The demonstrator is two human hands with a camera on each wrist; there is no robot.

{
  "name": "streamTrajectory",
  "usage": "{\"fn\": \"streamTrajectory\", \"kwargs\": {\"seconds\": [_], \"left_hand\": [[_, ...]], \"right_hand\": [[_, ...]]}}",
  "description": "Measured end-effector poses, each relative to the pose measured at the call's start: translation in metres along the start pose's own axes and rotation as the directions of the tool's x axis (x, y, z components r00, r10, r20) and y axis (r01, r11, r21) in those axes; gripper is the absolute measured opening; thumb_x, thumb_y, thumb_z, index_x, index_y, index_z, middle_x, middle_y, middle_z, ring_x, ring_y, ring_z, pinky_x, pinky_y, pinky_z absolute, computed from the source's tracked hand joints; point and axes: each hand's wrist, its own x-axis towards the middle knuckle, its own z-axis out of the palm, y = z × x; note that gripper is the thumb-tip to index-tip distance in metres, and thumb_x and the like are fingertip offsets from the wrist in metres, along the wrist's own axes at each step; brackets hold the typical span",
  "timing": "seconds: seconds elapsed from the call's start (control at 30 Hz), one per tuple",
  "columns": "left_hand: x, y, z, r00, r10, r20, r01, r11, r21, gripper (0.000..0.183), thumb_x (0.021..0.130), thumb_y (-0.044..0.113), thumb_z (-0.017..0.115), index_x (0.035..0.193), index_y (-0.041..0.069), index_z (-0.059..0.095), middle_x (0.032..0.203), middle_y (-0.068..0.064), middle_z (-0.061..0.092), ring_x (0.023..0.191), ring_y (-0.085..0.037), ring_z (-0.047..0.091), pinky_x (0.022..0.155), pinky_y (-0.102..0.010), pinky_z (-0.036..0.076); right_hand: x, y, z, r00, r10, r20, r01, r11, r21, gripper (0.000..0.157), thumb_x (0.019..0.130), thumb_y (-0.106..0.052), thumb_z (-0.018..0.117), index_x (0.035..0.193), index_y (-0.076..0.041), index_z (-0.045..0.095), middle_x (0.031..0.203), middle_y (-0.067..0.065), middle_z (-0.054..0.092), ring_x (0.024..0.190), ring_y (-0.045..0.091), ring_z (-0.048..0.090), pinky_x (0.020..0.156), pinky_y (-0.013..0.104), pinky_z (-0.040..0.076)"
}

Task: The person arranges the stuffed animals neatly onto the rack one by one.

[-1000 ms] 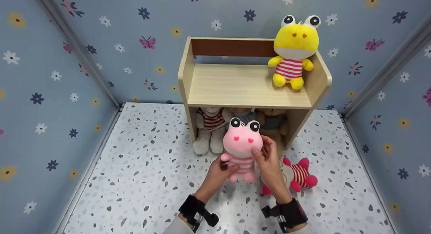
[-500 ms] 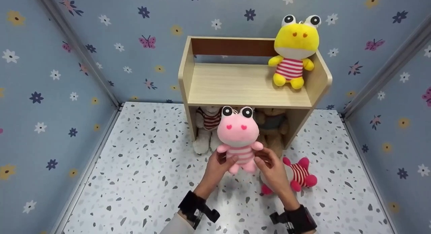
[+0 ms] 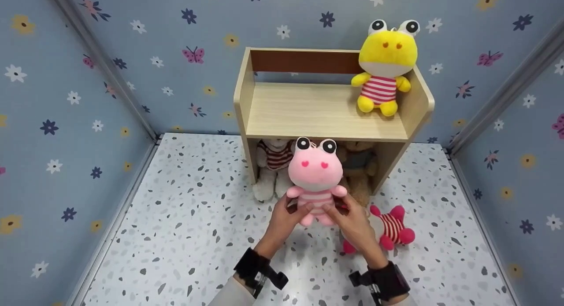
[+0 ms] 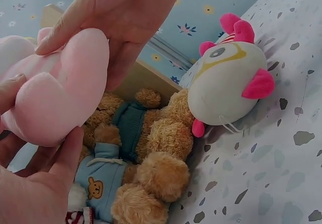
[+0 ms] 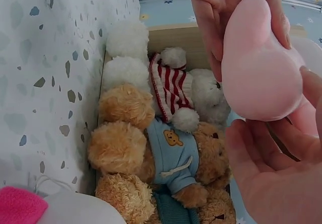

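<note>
A pink plush frog (image 3: 315,169) with a striped body faces me upright, held in front of the shelf's lower compartment. My left hand (image 3: 284,220) grips its lower body from the left, thumb on the striped front. From the other side my right hand (image 3: 353,220) holds it the same way. In both wrist views the underside of the pink frog (image 4: 65,88) shows between the two hands. On the floor right of my right hand lies a white and magenta plush (image 3: 393,229) in red stripes, partly hidden by that hand.
A wooden shelf (image 3: 326,110) stands against the flowered wall, with a yellow plush frog (image 3: 382,68) seated at its upper right. Several teddy bears sit in the lower compartment, among them a white bear (image 3: 275,165) and a bear in a blue hoodie (image 5: 173,148). Speckled floor (image 3: 185,218) surrounds it.
The pink frog has risen a little, and its tilt has gone upright. My right hand has moved from beside its head down to its lower body. The left hand keeps its grip.
</note>
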Motion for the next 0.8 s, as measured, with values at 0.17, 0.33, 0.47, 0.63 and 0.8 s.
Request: {"fn": "streamTrajectory", "kwargs": {"seconds": [0.17, 0.33, 0.47, 0.63, 0.8], "left_hand": [[0.001, 0.0, -0.001, 1.0, 0.001, 0.012, -0.001, 1.0, -0.018, 0.06, 0.096, 0.019, 0.075, 0.148, 0.004, 0.05, 0.138, -0.015, 0.059, 0.12, -0.029, 0.064, 0.093, -0.037, 0.057], [-0.002, 0.0, -0.004, 0.997, 0.031, 0.077, -0.024, 0.996, -0.091, 0.059, 0.099, 0.02, 0.069, 0.152, 0.005, 0.046, 0.142, -0.013, 0.055, 0.125, -0.026, 0.06, 0.094, -0.033, 0.054], [-0.003, -0.001, -0.009, 0.984, 0.09, 0.153, -0.06, 0.981, -0.187, 0.056, 0.104, 0.019, 0.054, 0.156, 0.004, 0.039, 0.144, -0.014, 0.052, 0.124, -0.027, 0.057, 0.092, -0.032, 0.052], [-0.002, -0.005, -0.015, 0.977, 0.133, 0.168, -0.09, 0.966, -0.242, 0.049, 0.108, 0.018, 0.041, 0.153, -0.002, 0.039, 0.145, -0.022, 0.051, 0.129, -0.038, 0.055, 0.103, -0.052, 0.05], [-0.004, -0.014, -0.023, 0.992, 0.075, 0.099, -0.054, 0.979, -0.197, 0.046, 0.109, 0.016, 0.042, 0.148, -0.008, 0.043, 0.14, -0.028, 0.054, 0.129, -0.044, 0.056, 0.104, -0.067, 0.044]], "right_hand": [[0.001, -0.001, 0.003, 1.0, -0.008, -0.015, 0.008, 1.0, 0.004, 0.046, 0.096, -0.022, 0.077, 0.137, -0.006, 0.064, 0.12, 0.009, 0.072, 0.109, 0.023, 0.068, 0.089, 0.038, 0.058], [0.002, -0.003, 0.005, 0.996, -0.039, -0.079, 0.043, 0.998, 0.05, 0.041, 0.095, -0.019, 0.078, 0.132, -0.003, 0.067, 0.118, 0.009, 0.073, 0.106, 0.022, 0.069, 0.088, 0.032, 0.058], [0.004, -0.008, 0.004, 0.988, -0.065, -0.138, 0.08, 0.991, 0.106, 0.035, 0.096, -0.014, 0.076, 0.128, -0.002, 0.069, 0.116, 0.01, 0.073, 0.104, 0.022, 0.069, 0.087, 0.028, 0.058], [0.011, -0.021, -0.004, 0.976, -0.102, -0.193, 0.129, 0.983, 0.133, 0.035, 0.096, -0.009, 0.074, 0.129, -0.001, 0.067, 0.119, 0.012, 0.072, 0.107, 0.02, 0.069, 0.09, 0.025, 0.056], [0.027, -0.04, -0.015, 0.963, -0.146, -0.225, 0.176, 0.977, 0.118, 0.034, 0.097, -0.008, 0.073, 0.129, 0.001, 0.067, 0.119, 0.013, 0.072, 0.105, 0.018, 0.068, 0.09, 0.024, 0.055]]}}
